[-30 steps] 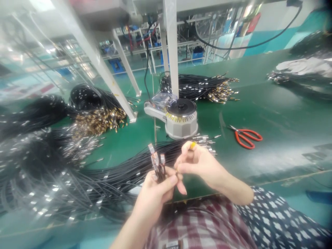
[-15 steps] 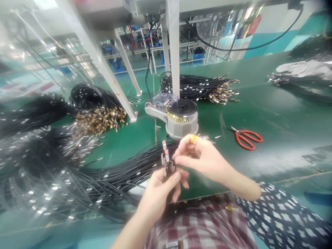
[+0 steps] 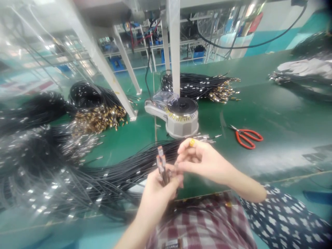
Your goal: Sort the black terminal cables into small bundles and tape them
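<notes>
In the head view, our left hand has its grip curled around a few metal-tipped cable ends, which point up above the green surface; our right hand has thumb and fingers drawn close just beside them, and we cannot tell whether that grip holds anything; before us lie a cable bundle and, farther right, red-handled pliers

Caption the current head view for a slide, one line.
Left hand grips cable ends, right hand close beside them; red-handled pliers lie on the green table.
</notes>
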The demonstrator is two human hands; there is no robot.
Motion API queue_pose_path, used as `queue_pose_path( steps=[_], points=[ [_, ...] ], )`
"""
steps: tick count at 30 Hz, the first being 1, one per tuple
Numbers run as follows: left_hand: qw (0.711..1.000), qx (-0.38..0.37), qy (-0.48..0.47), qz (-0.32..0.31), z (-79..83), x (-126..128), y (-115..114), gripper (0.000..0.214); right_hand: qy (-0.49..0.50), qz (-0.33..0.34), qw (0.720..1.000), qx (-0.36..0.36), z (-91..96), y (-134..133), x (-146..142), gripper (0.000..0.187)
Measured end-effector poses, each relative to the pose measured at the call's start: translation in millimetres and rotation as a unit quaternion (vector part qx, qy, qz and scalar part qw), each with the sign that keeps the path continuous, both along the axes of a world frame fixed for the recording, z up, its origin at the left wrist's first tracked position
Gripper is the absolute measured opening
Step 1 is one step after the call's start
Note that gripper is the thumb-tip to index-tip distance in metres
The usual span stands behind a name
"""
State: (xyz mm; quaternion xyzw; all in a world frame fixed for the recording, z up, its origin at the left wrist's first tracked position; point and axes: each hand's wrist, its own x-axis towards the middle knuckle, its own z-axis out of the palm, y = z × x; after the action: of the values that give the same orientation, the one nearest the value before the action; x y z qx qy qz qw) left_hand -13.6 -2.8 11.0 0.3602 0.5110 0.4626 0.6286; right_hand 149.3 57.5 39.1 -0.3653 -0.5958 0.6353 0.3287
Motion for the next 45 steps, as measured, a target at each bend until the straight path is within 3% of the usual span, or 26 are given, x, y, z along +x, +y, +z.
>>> queue_pose_path(
  steps=[3,8,12,16,18,20,24,27,29,31,34,36,39,45],
  points=[
    [0.999,0.005,-0.018,0.026,3.7,-2.0,1.0,0.024,-0.086,0.014,0.994,0.064,3.1,1.2,7.2,0.018],
    [0.999,0.026,0.008,0.040,6.4,-1.6,2.9,0.029,-0.262,0.174,0.947,0.061,9.0,1.0,16.0,0.013],
    [0.997,0.038,0.057,0.026,5.7,1.5,3.8,0.034,-0.311,0.220,0.918,0.113,13.4,-2.4,10.2,0.009],
    [0.992,0.050,0.108,0.030,5.5,2.5,3.6,0.020,-0.333,0.235,0.901,0.150,18.5,-4.0,4.3,0.009],
    [0.991,0.058,0.121,0.024,4.4,2.7,3.3,0.014,-0.345,0.226,0.899,0.148,18.7,-4.0,3.6,0.010],
    [0.993,0.056,0.106,0.016,2.2,2.7,2.9,0.016,-0.331,0.219,0.913,0.096,15.2,-3.5,4.7,0.010],
    [0.999,0.020,0.020,0.035,-0.9,1.8,3.5,0.020,-0.219,0.184,0.955,-0.076,-2.3,-4.8,9.3,0.065],
    [0.999,0.009,-0.019,0.046,1.2,0.7,5.6,0.021,-0.150,0.080,0.984,-0.057,-14.0,-11.1,10.0,0.087],
    [0.998,-0.001,-0.036,0.053,3.3,0.0,7.4,0.022,-0.101,0.021,0.995,-0.018,-16.2,-17.2,7.0,0.081],
    [0.997,-0.009,-0.050,0.058,4.4,-0.3,8.6,0.023,-0.068,-0.043,0.997,0.006,-15.0,-22.4,1.8,0.063],
    [0.997,-0.010,-0.056,0.053,4.0,-0.2,8.3,0.024,-0.050,-0.120,0.992,-0.001,-12.5,-23.9,-4.7,0.033],
    [0.997,-0.008,-0.061,0.043,3.4,0.3,6.8,0.024,-0.043,-0.145,0.988,-0.013,-12.7,-20.6,-5.0,0.026],
    [0.996,0.017,-0.071,0.047,3.5,0.6,4.0,0.030,-0.011,-0.150,0.988,-0.043,-14.6,-13.2,0.3,0.027],
    [0.998,0.050,-0.039,0.025,4.8,-0.6,1.2,0.027,0.082,-0.080,0.988,-0.102,-13.8,-5.4,6.6,0.030]
  ],
)
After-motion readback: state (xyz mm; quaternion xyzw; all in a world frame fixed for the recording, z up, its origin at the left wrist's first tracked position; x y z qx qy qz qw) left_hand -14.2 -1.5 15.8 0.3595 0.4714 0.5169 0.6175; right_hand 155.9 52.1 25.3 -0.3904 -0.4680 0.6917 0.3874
